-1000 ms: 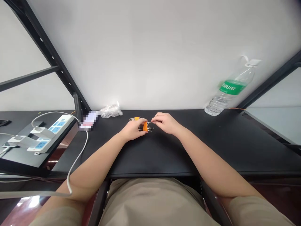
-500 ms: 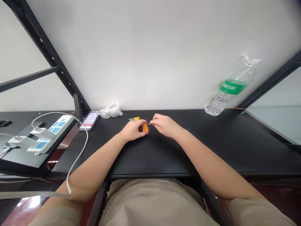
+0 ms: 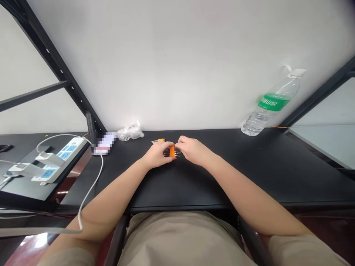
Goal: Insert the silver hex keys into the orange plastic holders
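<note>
My left hand (image 3: 158,154) is closed around an orange hex key holder (image 3: 172,151), thumb on top and fingers below. Several thin metal keys stick out of both sides of the holder. Fingers pinched, my right hand (image 3: 190,149) meets the holder's right side, where a thin metal hex key shows at the fingertips; most of it is hidden. Just behind my left hand, a second yellow-orange holder (image 3: 161,140) with thin metal rods lies on the black table (image 3: 180,186).
A crumpled clear plastic bag (image 3: 130,131) and a blurred-out phone-like item (image 3: 104,144) lie at the back left. A white power strip (image 3: 62,159) with plugged-in chargers is farther left; its white cable (image 3: 95,181) crosses my left forearm. A water bottle (image 3: 267,105) stands back right against the wall.
My right hand has moved slightly left and closer to the orange holder, bringing the pinched key against its side. My left hand has stayed almost in place.
</note>
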`<state>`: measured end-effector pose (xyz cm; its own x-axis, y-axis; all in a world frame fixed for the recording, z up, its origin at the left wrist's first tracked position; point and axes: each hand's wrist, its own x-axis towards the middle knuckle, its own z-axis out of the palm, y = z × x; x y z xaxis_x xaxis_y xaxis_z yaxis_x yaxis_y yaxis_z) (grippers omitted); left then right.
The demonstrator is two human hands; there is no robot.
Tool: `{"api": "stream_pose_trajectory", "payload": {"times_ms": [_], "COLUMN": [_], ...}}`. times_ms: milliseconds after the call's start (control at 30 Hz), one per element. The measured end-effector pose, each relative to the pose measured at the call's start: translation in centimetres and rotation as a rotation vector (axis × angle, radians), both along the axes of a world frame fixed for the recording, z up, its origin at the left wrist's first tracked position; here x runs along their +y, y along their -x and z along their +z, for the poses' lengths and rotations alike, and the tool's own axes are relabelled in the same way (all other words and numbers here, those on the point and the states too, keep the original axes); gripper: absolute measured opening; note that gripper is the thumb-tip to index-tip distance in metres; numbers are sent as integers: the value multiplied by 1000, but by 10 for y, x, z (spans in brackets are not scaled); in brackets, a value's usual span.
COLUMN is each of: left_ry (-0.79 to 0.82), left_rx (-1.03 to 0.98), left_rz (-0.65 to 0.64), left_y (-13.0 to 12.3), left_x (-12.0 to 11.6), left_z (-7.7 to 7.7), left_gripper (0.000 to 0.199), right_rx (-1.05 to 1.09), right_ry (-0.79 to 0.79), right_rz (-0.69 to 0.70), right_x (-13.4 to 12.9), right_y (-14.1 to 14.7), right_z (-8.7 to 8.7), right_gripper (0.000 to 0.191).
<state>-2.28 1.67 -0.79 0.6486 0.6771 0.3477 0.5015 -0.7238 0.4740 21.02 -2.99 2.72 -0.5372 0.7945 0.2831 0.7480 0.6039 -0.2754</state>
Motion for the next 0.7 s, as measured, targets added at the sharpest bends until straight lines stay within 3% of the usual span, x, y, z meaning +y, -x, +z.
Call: {"api": "stream_pose_trajectory", "payload": {"times_ms": [267, 700], "left_ry": [93, 132], "left_rx": [-31, -23], "left_rz": [28, 35], "left_y": [3, 2], "left_x": [0, -3], "left_z": [2, 2], "left_gripper": [47, 49], "right_rx": [113, 103], "right_ry": [-5, -15], "right_rz": [16, 22], "right_x": [6, 6], "right_y": [-11, -13], "right_z": [1, -1], "right_gripper": [28, 28]}}
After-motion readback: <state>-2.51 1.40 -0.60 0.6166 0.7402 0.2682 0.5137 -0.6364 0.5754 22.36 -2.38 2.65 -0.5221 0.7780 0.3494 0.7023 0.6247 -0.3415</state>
